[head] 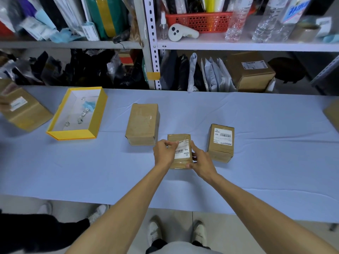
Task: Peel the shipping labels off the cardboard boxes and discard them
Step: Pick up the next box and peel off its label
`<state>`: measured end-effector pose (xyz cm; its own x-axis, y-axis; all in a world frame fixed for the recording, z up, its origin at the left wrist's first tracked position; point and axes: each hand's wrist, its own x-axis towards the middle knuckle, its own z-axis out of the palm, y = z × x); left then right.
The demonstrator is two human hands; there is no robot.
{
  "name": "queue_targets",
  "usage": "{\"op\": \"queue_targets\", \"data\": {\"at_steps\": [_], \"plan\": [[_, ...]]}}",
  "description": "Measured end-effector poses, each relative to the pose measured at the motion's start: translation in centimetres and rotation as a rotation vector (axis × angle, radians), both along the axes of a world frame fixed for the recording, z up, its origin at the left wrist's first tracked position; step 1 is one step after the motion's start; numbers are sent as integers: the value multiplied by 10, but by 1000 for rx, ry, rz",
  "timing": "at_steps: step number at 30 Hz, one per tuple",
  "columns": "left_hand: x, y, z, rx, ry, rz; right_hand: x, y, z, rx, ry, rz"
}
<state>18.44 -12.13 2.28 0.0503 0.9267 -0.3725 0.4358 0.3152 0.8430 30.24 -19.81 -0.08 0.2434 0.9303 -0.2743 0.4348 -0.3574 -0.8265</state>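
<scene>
The label (184, 152) lies on the top face of the small box (178, 137) at the centre of the frame, which rests on the table (256, 171). Our left hand (163, 153) pinches the label's upper left corner between thumb and fingers; we cannot tell whether that corner has lifted. Our right hand (201, 160) grips the small box by its right side and near edge, fingers curled round it. The hands are close together, one on either side of the box. Just right of it stands a second box (220, 153) with a second label (223, 136) on top. Up and left of our hands lies a larger box (142, 123). Further left is a yellow tray (55, 132) holding a few crumpled scraps. At the left edge a fourth box (27, 114), blurred, carries a white sticker.
</scene>
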Motion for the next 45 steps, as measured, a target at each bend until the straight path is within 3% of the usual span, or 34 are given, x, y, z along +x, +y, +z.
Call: {"op": "queue_targets", "data": {"at_steps": [34,45], "plan": [[1,8,6,-108,-113,-6,2,3,-9,33,-32,-2],[-10,23,-2,-185,-185,-31,5,3,-11,-15,128,-103]]}}
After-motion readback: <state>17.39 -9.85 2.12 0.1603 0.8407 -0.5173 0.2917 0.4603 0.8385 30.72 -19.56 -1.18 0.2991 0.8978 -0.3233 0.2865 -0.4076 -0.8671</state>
